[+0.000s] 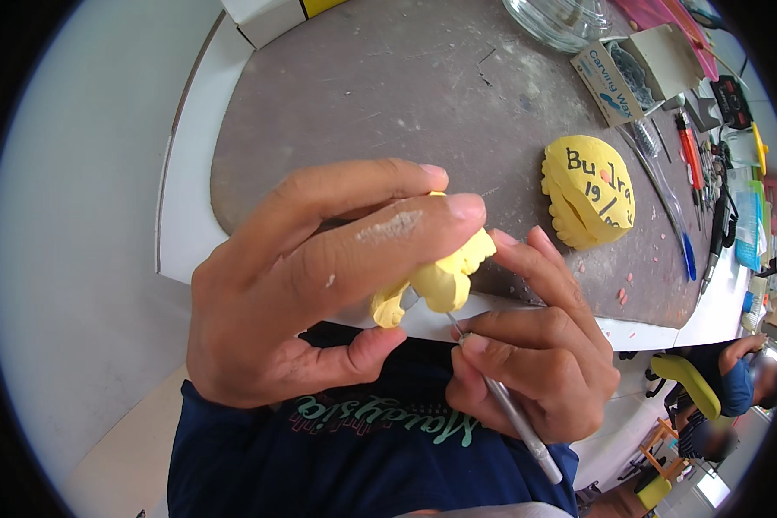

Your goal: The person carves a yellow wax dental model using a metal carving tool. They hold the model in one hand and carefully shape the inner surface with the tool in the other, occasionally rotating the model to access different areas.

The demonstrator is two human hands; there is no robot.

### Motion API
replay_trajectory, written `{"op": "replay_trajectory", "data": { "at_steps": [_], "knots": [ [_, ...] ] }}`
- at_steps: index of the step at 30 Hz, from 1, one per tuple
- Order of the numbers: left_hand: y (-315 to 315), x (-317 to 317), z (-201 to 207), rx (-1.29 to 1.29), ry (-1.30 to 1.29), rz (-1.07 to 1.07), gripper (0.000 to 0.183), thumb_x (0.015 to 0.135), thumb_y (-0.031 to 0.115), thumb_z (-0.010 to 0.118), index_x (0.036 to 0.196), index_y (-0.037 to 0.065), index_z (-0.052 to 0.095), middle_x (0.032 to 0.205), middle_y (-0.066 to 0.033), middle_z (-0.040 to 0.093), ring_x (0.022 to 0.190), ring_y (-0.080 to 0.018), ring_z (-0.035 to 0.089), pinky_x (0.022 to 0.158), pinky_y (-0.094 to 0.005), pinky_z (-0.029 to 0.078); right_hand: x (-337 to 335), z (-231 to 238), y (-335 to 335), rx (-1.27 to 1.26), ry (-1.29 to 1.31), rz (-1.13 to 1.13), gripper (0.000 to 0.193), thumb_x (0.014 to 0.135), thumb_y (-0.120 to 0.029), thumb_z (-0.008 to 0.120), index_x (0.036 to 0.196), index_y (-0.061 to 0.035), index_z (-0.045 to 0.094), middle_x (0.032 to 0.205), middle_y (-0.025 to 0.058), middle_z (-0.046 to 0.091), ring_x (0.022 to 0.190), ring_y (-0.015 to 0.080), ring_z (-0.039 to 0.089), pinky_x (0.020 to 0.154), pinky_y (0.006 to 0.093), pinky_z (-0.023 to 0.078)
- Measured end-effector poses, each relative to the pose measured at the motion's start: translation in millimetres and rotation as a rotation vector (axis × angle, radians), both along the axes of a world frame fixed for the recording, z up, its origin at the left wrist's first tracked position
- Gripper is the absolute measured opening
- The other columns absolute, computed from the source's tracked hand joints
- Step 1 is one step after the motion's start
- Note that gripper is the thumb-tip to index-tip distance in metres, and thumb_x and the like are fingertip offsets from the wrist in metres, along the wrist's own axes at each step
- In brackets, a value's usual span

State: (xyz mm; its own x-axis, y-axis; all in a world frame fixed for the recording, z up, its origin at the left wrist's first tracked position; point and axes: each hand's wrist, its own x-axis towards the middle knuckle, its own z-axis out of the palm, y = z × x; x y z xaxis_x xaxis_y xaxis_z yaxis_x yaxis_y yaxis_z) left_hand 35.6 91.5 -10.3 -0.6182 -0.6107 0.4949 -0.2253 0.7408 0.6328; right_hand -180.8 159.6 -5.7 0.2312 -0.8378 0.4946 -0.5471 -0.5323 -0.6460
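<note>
Yellow cast point(445, 283) pinched by left hand point(289, 289), right hand point(540, 358) gripping metal tool point(521, 425), tip perhaps hidden, lettered cast point(589, 194), box point(609, 82) farther right.

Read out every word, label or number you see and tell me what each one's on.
I won't copy the wording, but here's where it stands:
Yellow cast on the mat: black handwritten letters and numbers, mostly legible.
Open carton: large blue print, legible; smaller marks unreadable.
Dark blue shirt: pale green script, legible; smaller lettering blurred.
Yellow piece in the left hand: no writing shows.
</note>
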Motion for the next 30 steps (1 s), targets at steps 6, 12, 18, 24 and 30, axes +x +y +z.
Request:
{"op": "replay_trajectory", "data": {
  "at_steps": [6,12,18,24,30],
  "knots": [
    [1,-1,-1,0.003,0.021,0.000,0.066,0.080,0.034,0.084,0.127,-0.003,0.058,0.121,-0.0310,0.061,0.107,-0.0336,0.067,0.084,-0.0378,0.058,0,3,0,0.015,0.035,0.007,0.020,0.076,-0.004,0.080,0.085,-0.0047,0.063,0.074,0.0124,0.070,0.106,0.0457,0.068,0.099,0.0625,0.048],
    [2,-2,2,0.024,0.021,0.009,0.065,0.080,0.035,0.084,0.127,-0.003,0.059,0.120,-0.0308,0.061,0.106,-0.0331,0.068,0.083,-0.0373,0.058,-1,6,0,0.017,0.041,0.026,0.019,0.076,-0.005,0.080,0.084,-0.0054,0.064,0.074,0.0118,0.071,0.107,0.0451,0.068,0.099,0.0629,0.047],
    [2,-2,-1,0.013,0.016,0.012,0.067,0.079,0.034,0.085,0.127,-0.003,0.058,0.122,-0.0311,0.060,0.106,-0.0329,0.067,0.085,-0.0375,0.058,-1,3,1,0.033,0.047,0.022,0.018,0.076,-0.004,0.079,0.085,-0.0067,0.063,0.076,0.0104,0.072,0.109,0.0452,0.067,0.101,0.0619,0.046],
    [7,-2,-1,0.096,0.081,0.081,0.078,0.075,0.030,0.087,0.134,-0.002,0.048,0.129,-0.0282,0.055,0.111,-0.0285,0.063,0.091,-0.0354,0.056,-14,14,7,0.103,-0.127,0.032,0.024,0.072,0.003,0.079,0.089,-0.0032,0.063,0.079,0.0132,0.069,0.092,0.0371,0.073,0.093,0.0506,0.054],
    [14,0,-10,0.209,0.172,0.173,0.084,0.069,0.031,0.089,0.134,-0.001,0.045,0.129,-0.0235,0.055,0.111,-0.0256,0.063,0.091,-0.0330,0.056,-15,3,12,-0.165,0.298,-0.150,0.031,0.059,-0.003,0.080,0.089,-0.0056,0.073,0.068,0.0044,0.059,0.063,0.0213,0.062,0.060,0.0334,0.054]
  ]
}}
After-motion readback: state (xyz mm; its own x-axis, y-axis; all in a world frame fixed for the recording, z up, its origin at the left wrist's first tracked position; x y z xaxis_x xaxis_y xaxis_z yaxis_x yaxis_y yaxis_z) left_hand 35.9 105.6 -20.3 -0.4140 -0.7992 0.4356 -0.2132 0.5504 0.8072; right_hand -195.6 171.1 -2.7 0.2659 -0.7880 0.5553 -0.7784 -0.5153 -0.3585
